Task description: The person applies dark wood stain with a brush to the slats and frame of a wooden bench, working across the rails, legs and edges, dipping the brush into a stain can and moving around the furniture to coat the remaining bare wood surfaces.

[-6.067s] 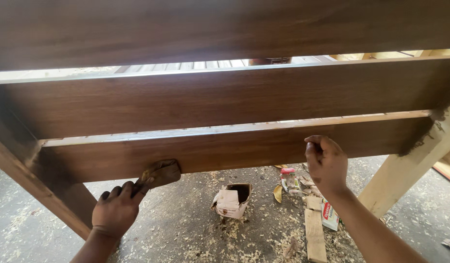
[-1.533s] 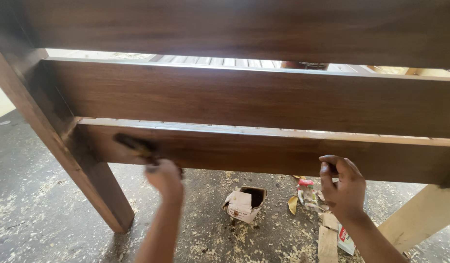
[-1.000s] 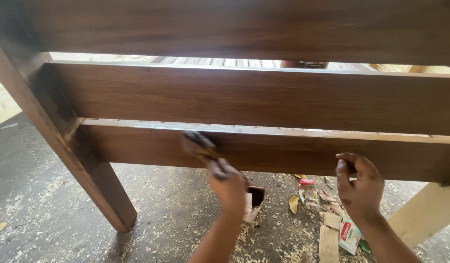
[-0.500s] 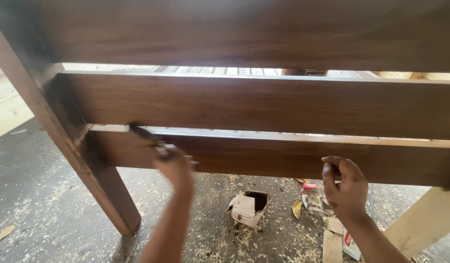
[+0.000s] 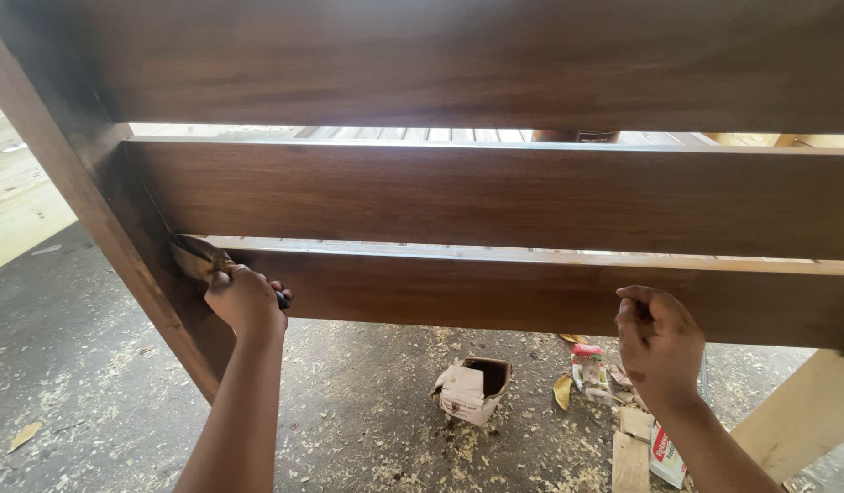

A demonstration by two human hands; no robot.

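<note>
My left hand grips a paintbrush whose bristles press against the left end of the lowest dark-stained rail, right where it meets the slanted post. My right hand is curled over the lower edge of that same rail, further right, and steadies it. Two more dark brown rails run across above, all part of one wooden frame.
On the sawdust-covered concrete floor below sit a small open carton, a few small packets and wood offcuts. A pale unstained wooden leg leans at the lower right. Pale boards show at the far left.
My left hand has swept the brush leftward along the lowest rail to its joint with the post. My right hand has stayed on the rail's lower edge.
</note>
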